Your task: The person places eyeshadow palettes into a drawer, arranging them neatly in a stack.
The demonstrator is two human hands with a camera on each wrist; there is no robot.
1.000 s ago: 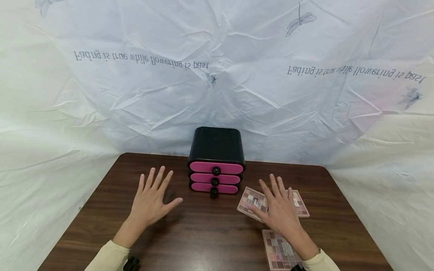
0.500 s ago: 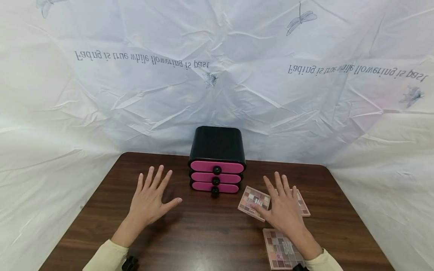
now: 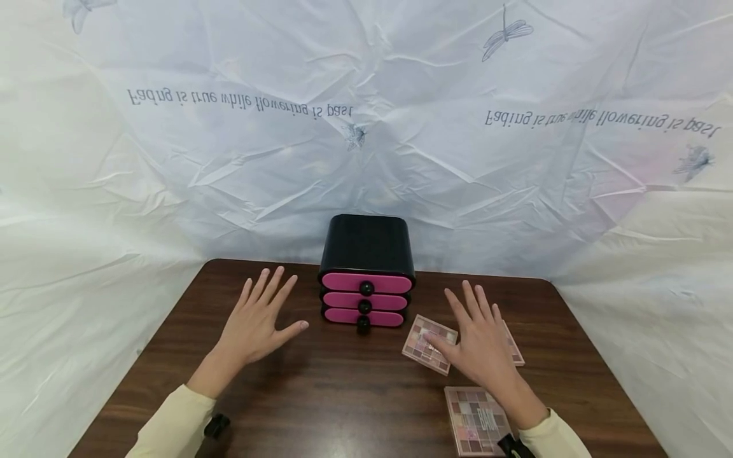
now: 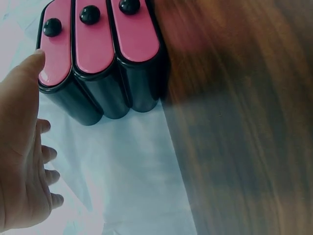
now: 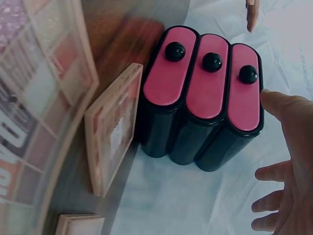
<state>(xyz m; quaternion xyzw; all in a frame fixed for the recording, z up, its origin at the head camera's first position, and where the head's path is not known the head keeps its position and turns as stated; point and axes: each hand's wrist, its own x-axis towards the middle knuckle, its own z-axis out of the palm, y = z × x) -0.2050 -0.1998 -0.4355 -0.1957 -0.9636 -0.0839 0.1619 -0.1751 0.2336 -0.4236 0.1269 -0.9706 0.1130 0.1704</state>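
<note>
A small black drawer box [image 3: 366, 245] with pink drawer fronts [image 3: 343, 282] and round black knobs [image 3: 366, 289] stands at the back of the table, its drawers closed. Left of it my left hand [image 3: 252, 327] hovers with fingers spread, holding nothing. My right hand [image 3: 483, 350], also spread and holding nothing, is above the eyeshadow palettes on the right. One palette [image 3: 420, 353] lies by its thumb, and another [image 3: 514, 348] is mostly hidden behind the hand. A third palette [image 3: 472, 423] lies nearer me, beside the right wrist. The right wrist view shows the palettes close up.
The dark brown wooden table [image 3: 343, 388] has rounded back corners. A white printed sheet [image 3: 275, 172] hangs behind it and along both sides. Black straps are at both cuffs, with one wrist device [image 3: 216, 425] visible at the left.
Both hands have shifted slightly forward, away from me, and the right one also a little to the right. The drawer box and palettes stay where they were.
</note>
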